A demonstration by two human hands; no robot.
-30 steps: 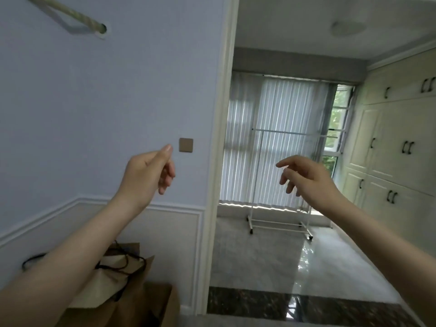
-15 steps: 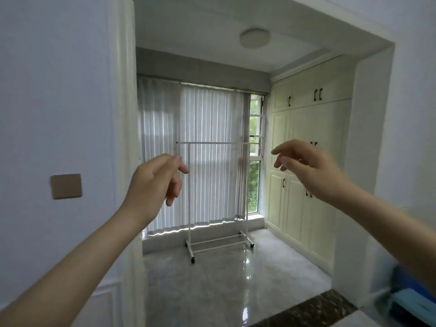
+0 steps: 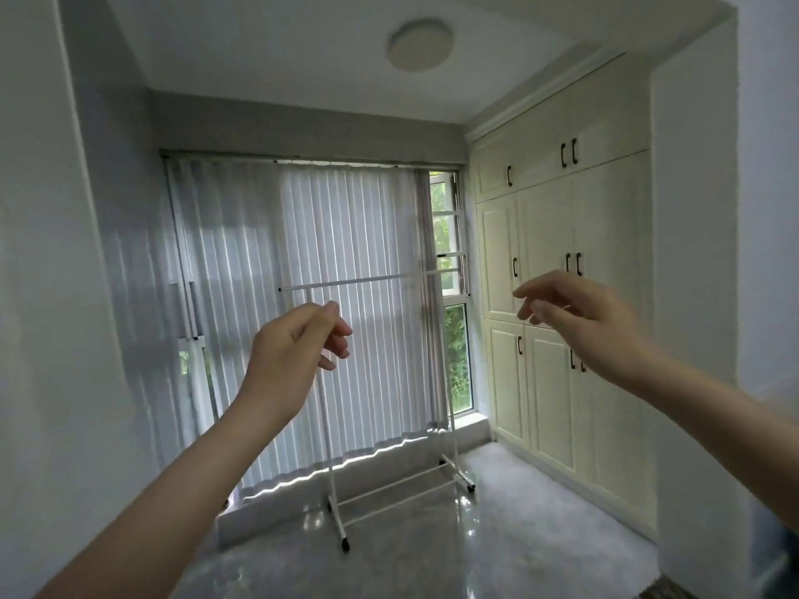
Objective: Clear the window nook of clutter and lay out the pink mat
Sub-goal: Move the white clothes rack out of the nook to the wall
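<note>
Head view: window nook, glossy grey tile floor [image 3: 497, 551], vertical blinds [image 3: 346, 296], cream cabinets [image 3: 557, 296] on right. White garment rack [image 3: 389, 425] stands bare before the blinds. Left hand [image 3: 289, 356] and right hand [image 3: 579, 313] raised, fingers loosely curled, empty. Pink mat out of view.

A white clothes rack [image 3: 391, 382] stands in the middle of the frame, on the glossy grey floor of the window nook, just in front of the closed vertical blinds. It is bare: a thin horizontal rail on top, two slim upright posts, and a low base with two cross bars on small dark wheels. It stands upright, angled so its right end sits farther back, near the cream cupboards at right.
</note>
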